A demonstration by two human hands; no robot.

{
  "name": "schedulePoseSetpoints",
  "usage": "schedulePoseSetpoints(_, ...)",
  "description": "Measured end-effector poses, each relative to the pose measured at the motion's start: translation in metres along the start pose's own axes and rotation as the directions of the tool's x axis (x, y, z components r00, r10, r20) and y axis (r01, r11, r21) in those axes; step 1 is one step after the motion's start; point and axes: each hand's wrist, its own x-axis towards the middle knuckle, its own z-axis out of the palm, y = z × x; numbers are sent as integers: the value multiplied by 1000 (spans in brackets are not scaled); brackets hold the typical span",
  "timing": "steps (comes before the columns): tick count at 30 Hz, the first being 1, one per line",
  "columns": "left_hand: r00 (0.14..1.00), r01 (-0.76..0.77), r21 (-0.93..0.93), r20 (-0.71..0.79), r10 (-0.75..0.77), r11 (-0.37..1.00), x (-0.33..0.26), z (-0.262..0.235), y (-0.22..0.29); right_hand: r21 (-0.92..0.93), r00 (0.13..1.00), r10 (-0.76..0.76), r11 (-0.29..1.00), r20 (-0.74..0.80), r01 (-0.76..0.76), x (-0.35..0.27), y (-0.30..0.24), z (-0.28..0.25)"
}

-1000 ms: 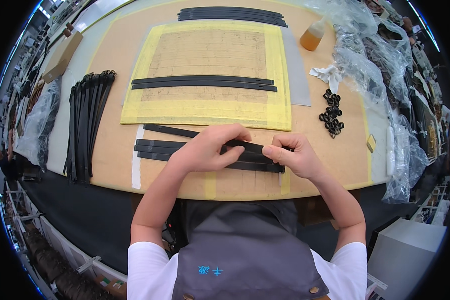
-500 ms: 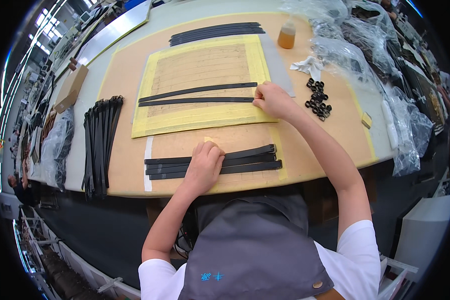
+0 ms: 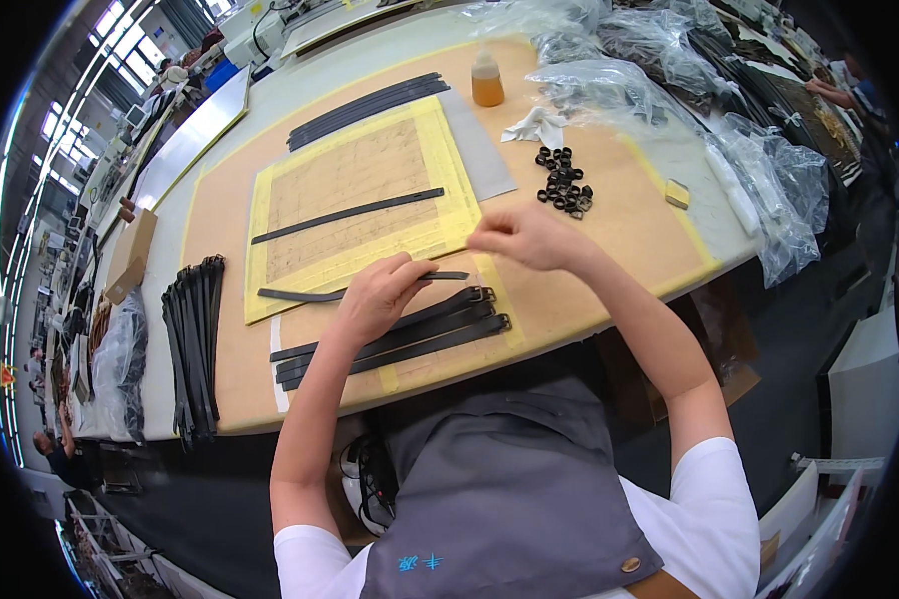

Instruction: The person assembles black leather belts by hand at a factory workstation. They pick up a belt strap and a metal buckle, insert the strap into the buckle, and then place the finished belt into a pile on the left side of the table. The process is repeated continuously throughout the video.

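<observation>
My left hand (image 3: 378, 298) is closed on a black strap (image 3: 300, 296) close to its right end, just above the near edge of the yellow-taped board (image 3: 459, 205). Past that strap's free tip, my right hand (image 3: 531, 238) hovers with its fingers pressed together; whether anything is between them is hidden. Another black strap (image 3: 348, 216) lies across the middle of the board. Below my left hand, several black straps with buckles (image 3: 440, 334) lie side by side near the table's front edge.
More straps form a bundle (image 3: 192, 339) at the left and a row (image 3: 370, 108) behind the board. At the right are a heap of small black loops (image 3: 561, 182), a white cloth (image 3: 535, 126), a bottle of amber liquid (image 3: 486, 84), a small yellowish block (image 3: 676, 194) and plastic wrapping (image 3: 609, 95).
My left hand has gone from the buckled straps to the nearer strap on the board, drawing it toward me. My right hand has let go of the strap ends. The view has turned.
</observation>
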Motion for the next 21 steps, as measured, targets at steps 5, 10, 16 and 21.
schedulePoseSetpoints(5, 990, 142, 21, -28, -141, 990, 23, 20, 6, -540, 898, 114, 764, -426, -353, -3, 62, -59)
schedulePoseSetpoints(10, 983, 172, -233, -29, -184, 957, 31, 24, 8, -663, 919, -10, 695, -395, -277, 0, 85, -48)
schedulePoseSetpoints(16, 958, 257, -582, 51, -281, 772, 30, 14, 18, 577, 994, 69, 817, -82, -9, -30, 59, 1)
schedulePoseSetpoints(21, 971, 200, -527, -5, -239, 826, 30, 10, 27, 844, 992, 34, 529, -120, 84, -46, 27, 32)
